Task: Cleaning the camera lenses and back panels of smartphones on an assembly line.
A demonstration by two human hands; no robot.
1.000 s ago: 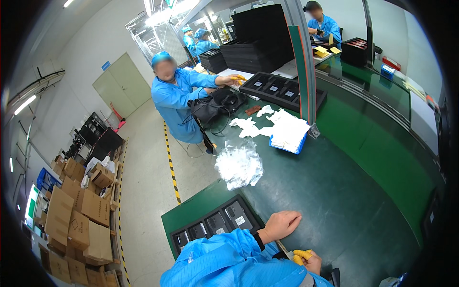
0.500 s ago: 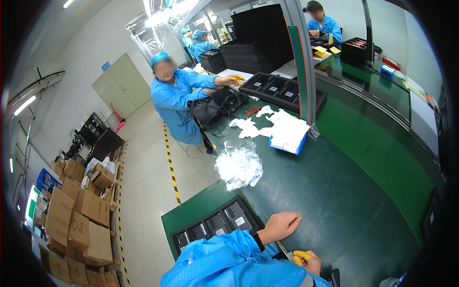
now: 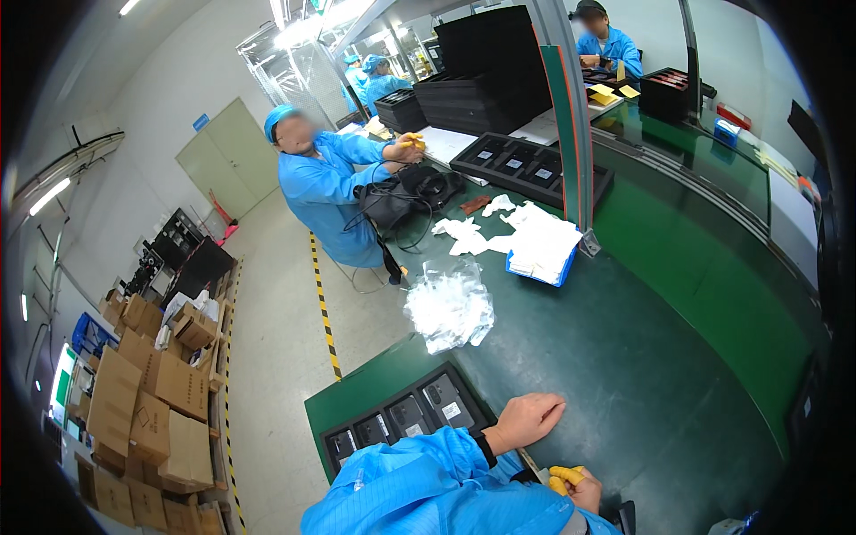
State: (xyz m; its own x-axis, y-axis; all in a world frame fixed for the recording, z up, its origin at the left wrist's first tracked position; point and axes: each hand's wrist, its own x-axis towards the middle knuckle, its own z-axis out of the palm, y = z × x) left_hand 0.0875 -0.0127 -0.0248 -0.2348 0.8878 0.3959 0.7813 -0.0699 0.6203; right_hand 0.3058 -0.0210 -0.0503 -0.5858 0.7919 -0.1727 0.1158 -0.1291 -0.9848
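Observation:
My left hand (image 3: 528, 421) rests on the dark green tabletop (image 3: 606, 357), its bare fingers loosely curled together and pointing right; no object shows in it. Nearer to me, at the table's edge, is my right hand (image 3: 578, 487), with yellow finger cots on some fingers. Those fingers are curled in, and whatever they may hold is hidden. Beside my left forearm lies a black tray (image 3: 464, 392) with several dark phone-like pieces (image 3: 443, 399) in its slots; my blue sleeve covers part of it.
Ahead are a pile of clear plastic bags (image 3: 448, 306) and a blue box (image 3: 560, 278) heaped with white papers. A seated co-worker (image 3: 325, 192) is near a black bag (image 3: 388, 203) and another black tray (image 3: 513, 163). Cardboard boxes (image 3: 183, 383) stand at the left.
The co-worker's outstretched hand has drawn back left, and their head has shifted left. The view has moved slightly. My hands stay in nearly the same place.

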